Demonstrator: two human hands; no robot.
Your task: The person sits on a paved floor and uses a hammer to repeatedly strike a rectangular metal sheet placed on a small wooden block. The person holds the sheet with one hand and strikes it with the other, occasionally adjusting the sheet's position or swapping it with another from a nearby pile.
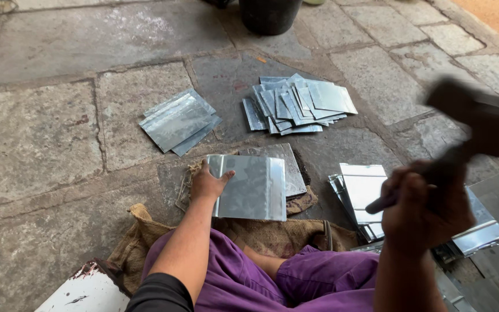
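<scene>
Purple trousers (295, 280) on stone paving (36, 138)

Even, soft daylight; shadows faint. Bright sunlit ground far right. Glare on far metal sheets (300, 104) and near-right stack (364, 188). Raised mallet (480, 124) and right hand (425, 205) motion-blurred; rest sharp.

This looks like an open-air metalworking spot — a ground-level workshop on a stone-slab floor (41, 138). Stacks of cut metal sheets (300, 105) lie near the frame's centre and right, burlap sacking (272, 234) pads the ground at lower centre, and a dark bucket (270, 14) stands at the top edge — sandy ground beyond.
</scene>
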